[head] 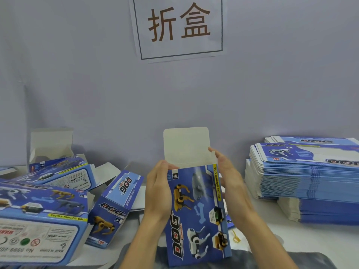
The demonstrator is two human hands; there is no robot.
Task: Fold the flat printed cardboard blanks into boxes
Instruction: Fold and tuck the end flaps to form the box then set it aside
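I hold a blue printed box (196, 212) upright in front of me, above the near edge of the desk (291, 239), between both hands. My left hand (158, 191) grips its left edge, fingers curled round onto the far side and thumb lying near the top corner. My right hand (228, 175) grips the right edge by the yellow strip, its fingertips reaching up to the base of the open top flap (186, 144), which stands straight up, plain grey-white, above the printed face. The face shows robot dogs and the word DOG, running lengthwise.

To the left on the desk lie several folded boxes (114, 208) of the same print, tipped on their sides, some with flaps open; the largest (40, 220) lies nearest me at far left. To the right, well apart from my hands, sits a tall stack of flat blanks (303, 171), with a second lower stack (326, 212) just in front of it. A small yellow rubber band (236, 236) lies on the desk beside the box's lower right. A paper sign (179, 26) hangs on the far wall.
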